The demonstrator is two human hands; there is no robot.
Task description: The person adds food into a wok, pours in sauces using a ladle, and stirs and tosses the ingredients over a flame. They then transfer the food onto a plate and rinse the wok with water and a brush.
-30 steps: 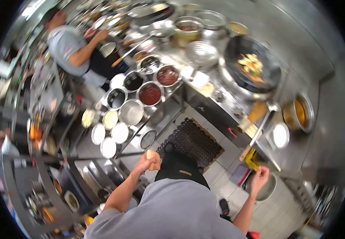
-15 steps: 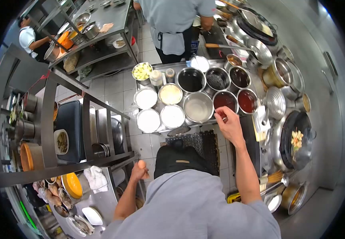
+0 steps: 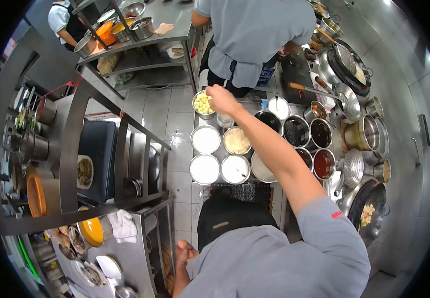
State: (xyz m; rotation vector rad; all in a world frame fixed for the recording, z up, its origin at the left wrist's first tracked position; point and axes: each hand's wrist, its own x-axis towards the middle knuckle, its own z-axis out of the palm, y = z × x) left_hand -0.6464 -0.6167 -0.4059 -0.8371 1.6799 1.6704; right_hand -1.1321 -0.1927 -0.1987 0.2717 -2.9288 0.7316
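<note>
My right hand point(image 3: 221, 101) reaches to the far left of the pot cluster, fingers curled at the right rim of a metal bowl of chopped pale green-yellow pieces point(image 3: 202, 103). What its fingers hold, if anything, is hidden. Partly under this hand stands a clear bottle point(image 3: 224, 120). Low beside my body, my left hand point(image 3: 184, 253) is closed, with a rounded orange-brown shape at its top that I cannot make out. Closer to me stand a pot of white contents point(image 3: 205, 139) and a pot of pale yellowish, grainy contents point(image 3: 237, 140).
Pots of dark and red sauce point(image 3: 324, 164) stand right of my forearm. Along the right are a wok with food point(image 3: 367, 214) and perforated ladles point(image 3: 353, 168). A co-worker point(image 3: 255, 37) stands beyond the pots. A metal shelf frame point(image 3: 66, 149) rises on my left.
My right hand has moved from the red sauce pots across to the bowl of chopped pieces. The view has shifted, and the co-worker ahead leans further right. My left hand stays low and closed.
</note>
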